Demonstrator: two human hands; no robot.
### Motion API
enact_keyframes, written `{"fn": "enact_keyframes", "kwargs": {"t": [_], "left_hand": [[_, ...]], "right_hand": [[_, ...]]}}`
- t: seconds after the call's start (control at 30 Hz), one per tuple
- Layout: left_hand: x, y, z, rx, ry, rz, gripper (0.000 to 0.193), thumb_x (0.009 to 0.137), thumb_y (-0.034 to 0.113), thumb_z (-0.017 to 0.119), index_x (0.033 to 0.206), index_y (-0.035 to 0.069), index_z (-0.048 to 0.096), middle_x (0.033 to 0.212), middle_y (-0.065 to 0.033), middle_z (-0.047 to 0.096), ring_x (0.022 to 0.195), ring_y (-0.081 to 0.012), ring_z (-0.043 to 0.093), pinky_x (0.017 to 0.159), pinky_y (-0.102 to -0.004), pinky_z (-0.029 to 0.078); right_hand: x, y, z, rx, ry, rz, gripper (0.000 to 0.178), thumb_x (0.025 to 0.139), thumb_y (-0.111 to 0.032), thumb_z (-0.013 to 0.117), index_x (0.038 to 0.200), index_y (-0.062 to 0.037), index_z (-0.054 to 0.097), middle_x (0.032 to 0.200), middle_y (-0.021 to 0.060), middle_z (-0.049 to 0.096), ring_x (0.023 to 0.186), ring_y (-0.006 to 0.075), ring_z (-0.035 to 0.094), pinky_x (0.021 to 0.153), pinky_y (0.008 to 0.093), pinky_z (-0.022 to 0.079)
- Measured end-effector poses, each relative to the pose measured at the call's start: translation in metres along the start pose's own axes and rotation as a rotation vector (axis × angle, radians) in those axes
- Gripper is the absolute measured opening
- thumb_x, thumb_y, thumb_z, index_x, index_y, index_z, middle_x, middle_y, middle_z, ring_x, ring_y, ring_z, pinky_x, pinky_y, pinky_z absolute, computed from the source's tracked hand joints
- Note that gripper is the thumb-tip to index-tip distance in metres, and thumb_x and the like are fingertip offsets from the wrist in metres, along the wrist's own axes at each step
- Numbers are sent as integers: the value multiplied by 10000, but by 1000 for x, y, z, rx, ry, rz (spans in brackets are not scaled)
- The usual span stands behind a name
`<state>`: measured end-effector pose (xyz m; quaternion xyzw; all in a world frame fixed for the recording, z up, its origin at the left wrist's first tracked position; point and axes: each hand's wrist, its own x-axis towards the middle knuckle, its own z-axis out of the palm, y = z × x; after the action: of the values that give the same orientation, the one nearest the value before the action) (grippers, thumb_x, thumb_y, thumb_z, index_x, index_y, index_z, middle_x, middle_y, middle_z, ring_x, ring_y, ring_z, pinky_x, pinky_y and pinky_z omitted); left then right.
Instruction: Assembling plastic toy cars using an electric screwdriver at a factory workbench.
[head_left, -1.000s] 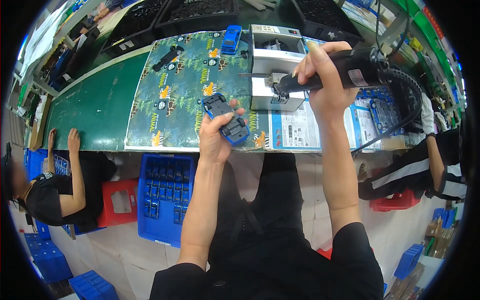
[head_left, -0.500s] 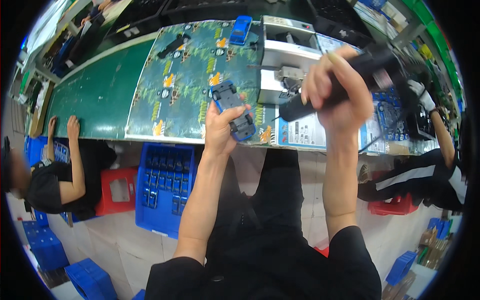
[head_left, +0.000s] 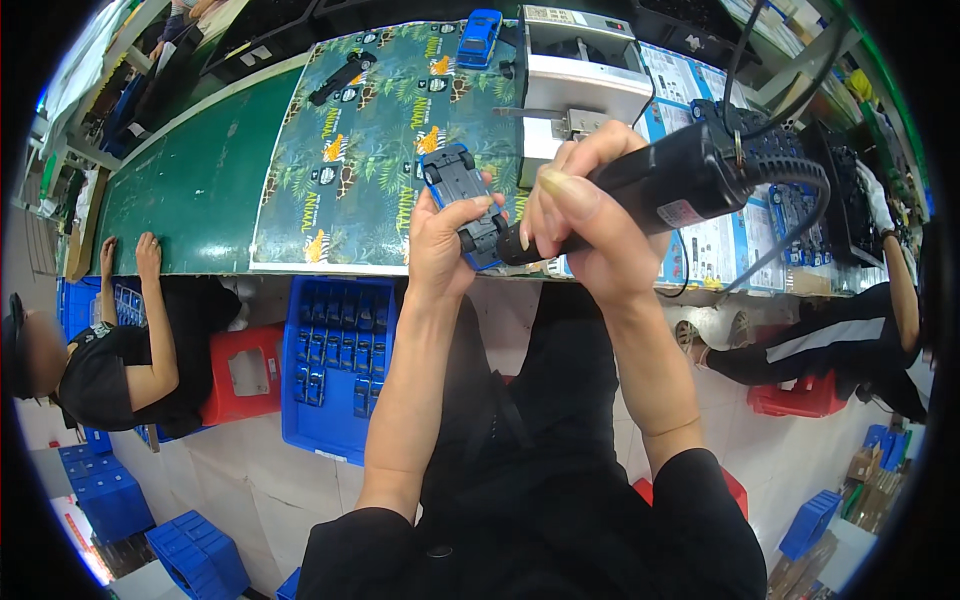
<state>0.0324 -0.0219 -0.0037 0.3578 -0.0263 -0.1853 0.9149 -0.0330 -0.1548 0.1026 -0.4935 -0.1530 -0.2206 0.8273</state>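
Note:
My left hand (head_left: 438,243) is closed round a toy car (head_left: 459,180), which is turned underside up. Its black chassis and wheels face me, and blue bodywork shows along the edges. A corded black electric screwdriver (head_left: 672,182) lies in the grip of my right hand (head_left: 612,225). Its nose is at the near end of the chassis, close to my left fingers. Whether the bit touches the car is hidden.
Farther up the patterned mat lie a blue toy car (head_left: 479,40) and a black chassis (head_left: 342,78). A metal box-shaped device (head_left: 585,85) stands right of the mat. Below the table edge, a blue bin (head_left: 325,425) holds several toy cars. People sit at both sides.
My right hand has brought the screwdriver down and left, from beside the metal device to the toy car's chassis. My left hand still holds the car in nearly the same place.

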Motion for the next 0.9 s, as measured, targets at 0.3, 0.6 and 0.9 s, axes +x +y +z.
{"fn": "enact_keyframes", "kwargs": {"t": [0.3, 0.6, 0.9], "left_hand": [[5, -1, -4, -11, 47, -129, 319, 778, -59, 623, 1091, -32, 568, 998, -131, 656, 836, -231, 681, 738, -369, 591], [5, 0, 2, -9, 26, -87, 317, 807, -47, 610, 1117, 1, 557, 994, -120, 657, 825, -226, 682, 737, -365, 592], [2, 9, 8, 5, -15, -89, 313, 954, 321, 641, 1131, 75, 564, 984, -99, 658, 788, -192, 674, 675, -348, 589]], "right_hand": [[0, 5, -7, -161, -203, 2, 241, 784, -66, 692, 775, -37, 453, 592, 70, 505, 466, 131, 491, 501, 282, 457], [-5, 9, -10, -101, -124, -30, 252, 766, -86, 720, 769, -54, 471, 600, 63, 522, 494, 126, 520, 528, 252, 429], [-18, -25, -29, -117, -46, -34, 69, 853, -57, 530, 879, -16, 480, 611, 89, 519, 513, 194, 527, 530, 332, 489]]}}
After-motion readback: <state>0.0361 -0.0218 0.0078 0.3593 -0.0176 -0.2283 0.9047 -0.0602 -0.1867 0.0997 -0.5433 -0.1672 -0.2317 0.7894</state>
